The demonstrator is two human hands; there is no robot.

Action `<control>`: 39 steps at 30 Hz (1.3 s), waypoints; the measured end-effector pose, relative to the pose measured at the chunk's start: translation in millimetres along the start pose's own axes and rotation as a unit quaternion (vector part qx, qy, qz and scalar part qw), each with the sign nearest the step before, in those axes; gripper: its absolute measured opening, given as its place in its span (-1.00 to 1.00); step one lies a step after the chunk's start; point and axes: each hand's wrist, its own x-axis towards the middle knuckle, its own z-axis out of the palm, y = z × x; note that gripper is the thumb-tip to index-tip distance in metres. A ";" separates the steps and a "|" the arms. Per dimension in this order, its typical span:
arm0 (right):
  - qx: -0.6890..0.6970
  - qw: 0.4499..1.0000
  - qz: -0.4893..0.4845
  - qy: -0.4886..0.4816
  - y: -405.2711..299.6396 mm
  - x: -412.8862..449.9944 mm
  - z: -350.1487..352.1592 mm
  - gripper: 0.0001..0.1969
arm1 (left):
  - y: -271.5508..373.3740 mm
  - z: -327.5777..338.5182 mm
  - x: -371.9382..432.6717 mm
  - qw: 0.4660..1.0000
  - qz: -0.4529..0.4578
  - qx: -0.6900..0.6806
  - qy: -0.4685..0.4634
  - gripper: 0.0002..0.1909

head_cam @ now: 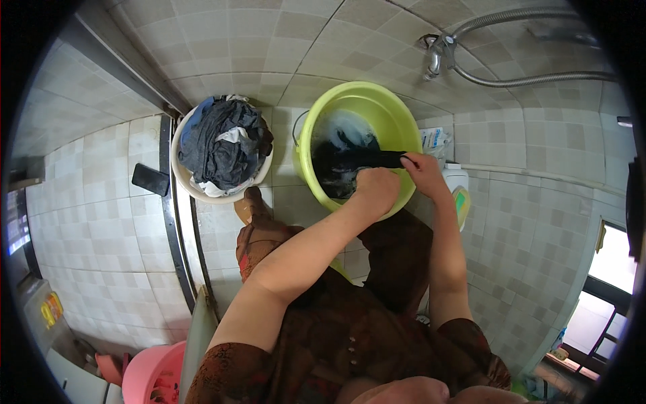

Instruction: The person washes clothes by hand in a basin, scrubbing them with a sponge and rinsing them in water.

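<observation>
A yellow-green plastic bucket [398, 118] stands before me, with cloudy, sudsy water [348, 123] and dark wet cloth in it. My right hand [428, 174] pinches one end of a black piece of cloth [376, 159] at the bucket's right rim, and the cloth stretches left into the bucket. Over the near side of the bucket my left hand [378, 192] is closed in a fist, its back towards me. The fist lies against the dark cloth; its fingertips are hidden, but they seem to grip the fabric.
To the left, a white basin [222, 198] holds a pile of dark clothes [222, 146]. A black smartphone [150, 180] lies on tiles beyond the door sill. A metal tap [435, 58] with a hose juts from the wall. A white plastic bottle [454, 177] and a pink tub [146, 371] stand nearby.
</observation>
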 end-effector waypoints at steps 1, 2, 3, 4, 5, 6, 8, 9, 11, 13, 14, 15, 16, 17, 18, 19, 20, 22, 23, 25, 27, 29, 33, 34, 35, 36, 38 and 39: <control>0.034 0.998 -0.014 0.052 -11.8 -7.4 -8.0 -0.79 | -2.6 -0.3 1.5 0.999 -0.036 0.022 0.023 -0.81; 0.069 0.992 -0.028 0.103 -22.0 -14.5 -14.9 -0.80 | -6.9 0.8 3.7 0.999 -0.038 0.024 0.026 -0.81; 0.066 0.992 -0.029 0.106 -28.7 -23.8 -24.0 -0.80 | -8.3 4.4 7.8 0.997 -0.044 0.042 0.044 -0.78; 0.083 0.984 -0.046 0.149 -32.5 -31.7 -30.3 -0.82 | -9.5 2.6 10.5 0.995 -0.052 0.061 0.060 -0.75; 0.099 0.974 -0.064 0.191 -37.9 -39.8 -37.8 -0.83 | -10.7 0.9 13.6 0.995 -0.051 0.062 0.061 -0.75; 0.132 0.972 -0.030 0.194 -49.5 -50.2 -47.7 -0.85 | -8.8 -6.8 15.2 0.993 -0.095 0.043 0.058 -0.72; 0.132 0.964 -0.051 0.224 -65.7 -62.2 -60.6 -0.85 | -16.6 -13.6 19.0 0.986 -0.152 0.022 0.064 -0.67; 0.130 0.956 -0.070 0.254 -71.0 -67.8 -66.5 -0.86 | -18.2 -18.8 18.2 0.984 -0.154 0.006 0.090 -0.70; 0.179 0.943 -0.093 0.264 -76.4 -73.2 -73.5 -0.86 | -23.4 -24.8 17.7 0.987 -0.111 -0.034 0.110 -0.73; 0.169 0.924 -0.121 0.321 -74.2 -76.4 -76.2 -0.85 | -20.4 -34.4 18.4 0.985 -0.098 -0.067 0.125 -0.74; 0.184 0.919 -0.103 0.334 -66.2 -74.1 -74.4 -0.84 | -19.4 -38.9 19.0 0.981 -0.090 -0.102 0.141 -0.75; 0.188 0.918 -0.101 0.335 -60.6 -70.3 -70.9 -0.84 | -21.5 -40.7 18.2 0.981 -0.090 -0.098 0.138 -0.75; 0.235 0.908 -0.108 0.329 -55.9 -65.8 -67.5 -0.84 | -24.4 -42.3 17.4 0.970 -0.104 -0.120 0.184 -0.77; 0.281 0.896 -0.115 0.323 -49.8 -60.1 -63.1 -0.83 | -26.8 -44.1 17.6 0.956 -0.118 -0.141 0.231 -0.79; 0.284 0.896 -0.123 0.318 -35.5 -53.7 -54.1 -0.81 | -29.5 -45.3 18.9 0.952 -0.128 -0.151 0.235 -0.77; 0.289 0.895 -0.121 0.319 -27.5 -48.4 -45.0 -0.81 | -30.9 -46.1 19.2 0.953 -0.128 -0.147 0.231 -0.77; 0.320 0.896 -0.091 0.293 -21.7 -43.4 -36.3 -0.81 | -32.2 -47.0 19.3 0.944 -0.136 -0.166 0.252 -0.78; 0.356 0.900 -0.045 0.246 -13.4 -34.3 -17.8 -0.79 | -35.7 -47.7 20.3 0.922 -0.152 -0.210 0.288 -0.79; 0.361 0.899 -0.044 0.245 -11.2 -29.4 -8.7 -0.79 | -36.9 -47.9 20.4 0.923 -0.154 -0.206 0.287 -0.79; 0.447 0.877 0.020 0.172 -7.2 -19.0 8.4 -0.77 | -35.9 -50.9 20.5 0.916 -0.146 -0.245 0.280 -0.80; 0.442 0.883 0.018 0.155 5.3 -8.5 23.7 -0.73 | -29.4 -51.5 19.1 0.905 -0.131 -0.268 0.303 -0.80; 0.451 0.878 0.027 0.159 5.8 -0.6 34.7 -0.69 | -28.4 -48.6 19.9 0.893 -0.115 -0.290 0.324 -0.79; 0.439 0.892 0.024 0.104 -11.6 12.3 44.3 -0.45 | -40.3 -43.2 22.6 0.878 -0.119 -0.327 0.329 -0.78; 0.395 0.912 0.023 0.103 -13.4 15.0 45.4 -0.34 | -40.1 -45.4 22.2 0.873 -0.133 -0.358 0.304 -0.78; 0.400 0.910 0.027 0.104 -9.1 17.5 49.8 -0.34 | -39.6 -47.7 22.0 0.867 -0.146 -0.387 0.278 -0.78; 0.361 0.925 -0.004 0.120 -7.8 21.2 53.5 -0.31 | -39.5 -50.1 22.4 0.868 -0.143 -0.389 0.272 -0.79; 0.325 0.935 -0.034 0.135 -5.1 22.1 59.6 -0.28 | -39.4 -47.1 23.8 0.871 -0.136 -0.384 0.274 -0.80; 0.322 0.937 -0.034 0.133 -11.4 21.2 58.5 -0.28 | -40.3 -45.2 23.8 0.872 -0.128 -0.382 0.278 -0.80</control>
